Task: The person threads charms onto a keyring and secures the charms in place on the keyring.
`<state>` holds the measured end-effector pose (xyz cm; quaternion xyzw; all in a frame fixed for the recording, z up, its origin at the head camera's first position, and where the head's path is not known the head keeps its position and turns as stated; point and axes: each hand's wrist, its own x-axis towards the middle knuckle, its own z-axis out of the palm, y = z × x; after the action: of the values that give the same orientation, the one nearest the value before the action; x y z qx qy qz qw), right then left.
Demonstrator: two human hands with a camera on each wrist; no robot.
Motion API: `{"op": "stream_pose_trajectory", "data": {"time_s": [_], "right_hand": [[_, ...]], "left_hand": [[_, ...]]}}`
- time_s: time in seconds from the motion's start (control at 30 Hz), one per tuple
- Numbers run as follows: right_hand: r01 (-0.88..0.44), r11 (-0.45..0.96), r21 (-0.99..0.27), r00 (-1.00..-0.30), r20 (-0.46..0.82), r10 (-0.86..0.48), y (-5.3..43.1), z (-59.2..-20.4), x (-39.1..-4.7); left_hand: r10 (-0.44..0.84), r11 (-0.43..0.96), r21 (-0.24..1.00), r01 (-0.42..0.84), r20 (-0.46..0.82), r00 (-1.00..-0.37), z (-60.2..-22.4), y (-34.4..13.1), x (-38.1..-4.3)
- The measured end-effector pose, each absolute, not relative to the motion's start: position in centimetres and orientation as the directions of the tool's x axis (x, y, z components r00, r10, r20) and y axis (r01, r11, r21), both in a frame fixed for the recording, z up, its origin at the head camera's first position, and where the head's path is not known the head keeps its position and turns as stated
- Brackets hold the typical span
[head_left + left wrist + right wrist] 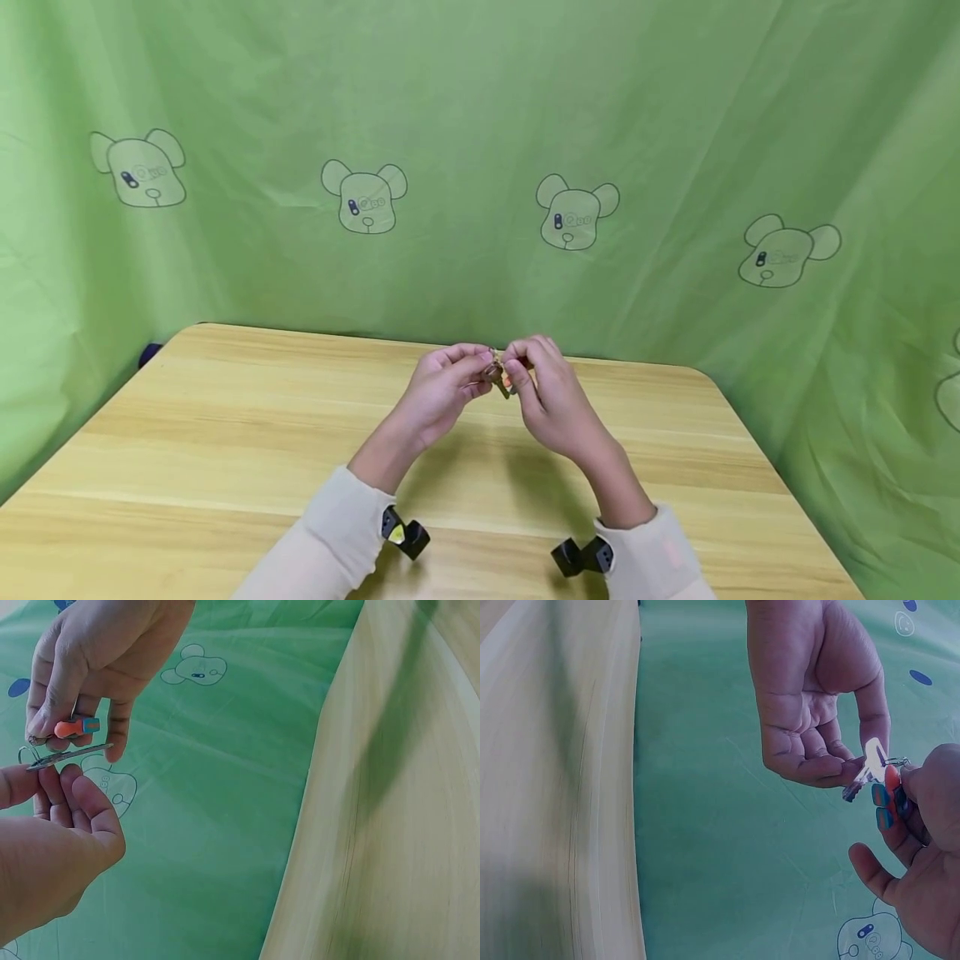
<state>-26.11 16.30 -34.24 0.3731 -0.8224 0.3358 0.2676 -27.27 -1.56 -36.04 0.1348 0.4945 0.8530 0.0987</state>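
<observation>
Green bear-print curtain [465, 92] hangs behind a wooden table [225, 467]; above it, the left hand [441, 390] pinches a metal key [874, 760], the right hand [553, 396] its keychain [897, 761], beside an orange-and-blue charm [75, 727].

Support: table [491, 500], pale yellow wood-look top with darker streaks, grain running side to side in head view; far corners rounded, sides spreading toward the near end. Surface: two soft-edged, greenish-grey shadows [551, 492] on the middle and near part. Both wrist views show the same streaked top, dark shadow bands across it.
</observation>
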Motion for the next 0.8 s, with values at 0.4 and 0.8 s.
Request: {"op": "stream_pose_trajectory", "data": {"time_s": [0.4, 0.8], "right_hand": [[-0.789, 0.496, -0.362, -0.587, 0.682, -0.436, 16.38, -34.15, -26.00], [-0.786, 0.504, -0.358, -0.589, 0.680, -0.435, 16.42, -34.35, -26.09]], "left_hand": [[0.307, -0.490, 0.871, -0.037, 0.133, -0.942, -36.10, -1.43, -27.21], [0.310, -0.491, 0.870, -0.039, 0.133, -0.942, -36.09, -1.42, -27.12]]}}
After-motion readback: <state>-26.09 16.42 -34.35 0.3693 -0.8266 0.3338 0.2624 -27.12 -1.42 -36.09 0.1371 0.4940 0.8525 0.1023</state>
